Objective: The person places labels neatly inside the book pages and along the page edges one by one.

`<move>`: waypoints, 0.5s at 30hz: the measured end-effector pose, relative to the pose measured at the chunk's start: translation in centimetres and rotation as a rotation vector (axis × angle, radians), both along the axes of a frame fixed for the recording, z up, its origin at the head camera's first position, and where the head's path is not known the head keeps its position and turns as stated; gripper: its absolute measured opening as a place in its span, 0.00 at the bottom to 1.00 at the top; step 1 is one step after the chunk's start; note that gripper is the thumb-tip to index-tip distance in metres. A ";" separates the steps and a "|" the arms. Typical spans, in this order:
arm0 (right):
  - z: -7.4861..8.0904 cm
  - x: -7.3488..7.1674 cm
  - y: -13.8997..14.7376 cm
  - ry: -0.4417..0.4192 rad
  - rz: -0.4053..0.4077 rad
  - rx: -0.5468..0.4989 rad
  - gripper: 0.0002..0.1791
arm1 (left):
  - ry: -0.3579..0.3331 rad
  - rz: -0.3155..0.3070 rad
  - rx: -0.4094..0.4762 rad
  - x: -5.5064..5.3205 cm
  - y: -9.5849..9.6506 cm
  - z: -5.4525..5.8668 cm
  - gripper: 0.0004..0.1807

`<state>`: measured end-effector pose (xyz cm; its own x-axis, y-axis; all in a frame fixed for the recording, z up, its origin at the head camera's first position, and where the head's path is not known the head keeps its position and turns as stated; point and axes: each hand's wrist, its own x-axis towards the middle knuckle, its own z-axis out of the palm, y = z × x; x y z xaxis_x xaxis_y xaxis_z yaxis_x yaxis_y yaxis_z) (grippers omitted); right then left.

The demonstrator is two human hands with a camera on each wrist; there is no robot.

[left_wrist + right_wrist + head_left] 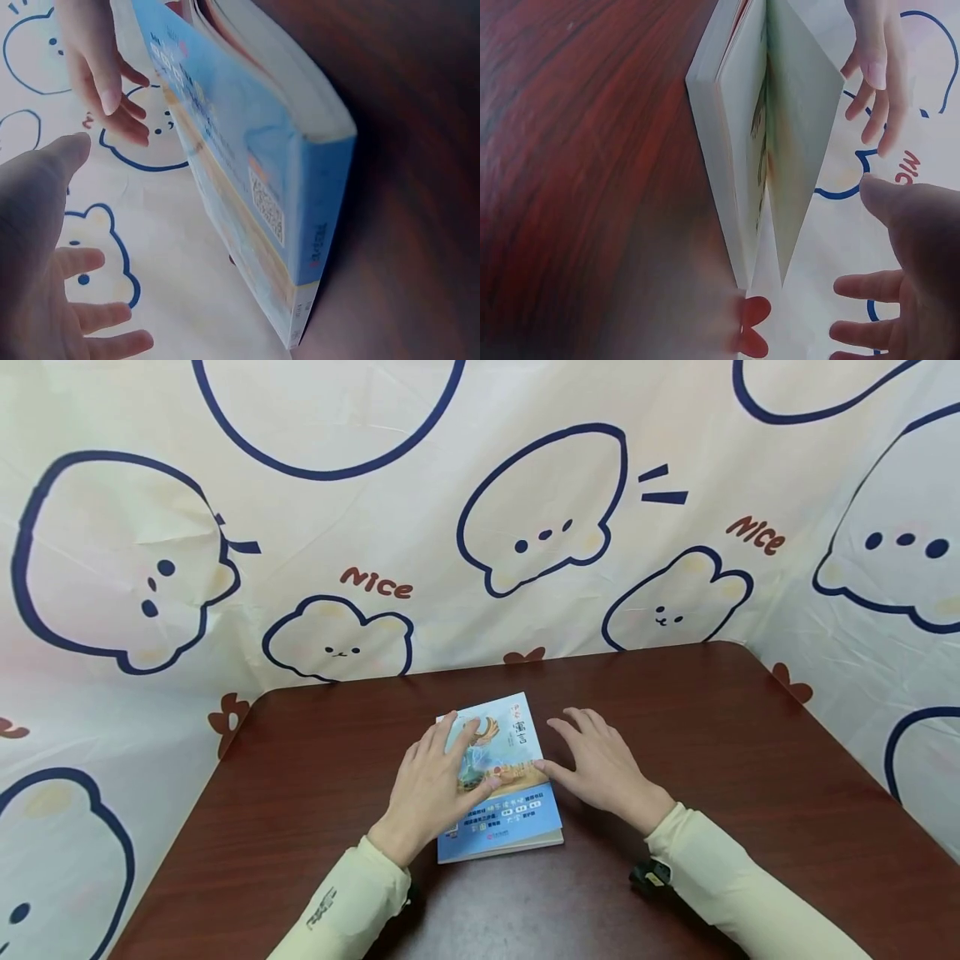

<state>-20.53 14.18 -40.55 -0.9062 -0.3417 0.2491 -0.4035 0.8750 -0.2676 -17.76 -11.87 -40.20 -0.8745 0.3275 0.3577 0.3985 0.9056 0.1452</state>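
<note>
The book [512, 806] lies on the table [322, 777], its front cover [802, 127] slightly raised along the right side. The left grip [431, 783], spread wide, hovers above the book's left part; the right grip [603, 772], also wide, hangs just beside its right edge, thumb nearest.

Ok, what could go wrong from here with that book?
The front cover stands ajar, so a careless grab might bend it or lift it alone. Neither the left grip nor the right grip holds the book, so a bump could slide it across the table.
</note>
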 end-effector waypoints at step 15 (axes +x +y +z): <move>-0.1 0.2 0.9 -0.049 -0.029 0.042 0.35 | 0.000 -0.076 -0.055 0.7 1.2 -0.2 0.42</move>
<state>-20.34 15.13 -40.60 -0.9264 -0.3249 0.1901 -0.3656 0.8969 -0.2488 -17.07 -10.67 -40.43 -0.8464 0.4117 0.3377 0.4661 0.8795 0.0961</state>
